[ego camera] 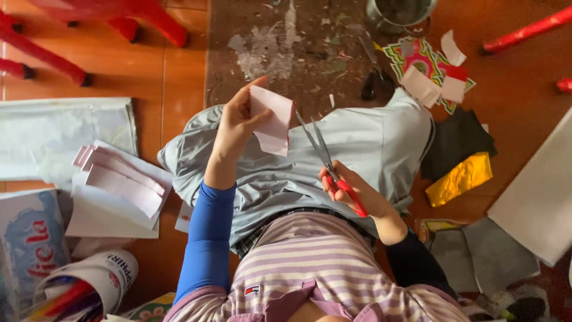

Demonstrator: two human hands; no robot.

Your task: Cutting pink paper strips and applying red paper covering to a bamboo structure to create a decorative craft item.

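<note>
Orange tiled floor (179, 77), paper scraps around | left hand (235, 122) pinches pale pink paper (273, 119) upright | right hand (357, 194) closed on red-handled scissors (330, 167), blades parted, pointing up-left just right of paper edge

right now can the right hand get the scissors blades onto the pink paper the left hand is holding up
Probably yes: the right hand holds the scissors with open blades pointing at the pink paper in the left hand, and nothing lies between them.

1 head view, steeply downward, close
</note>
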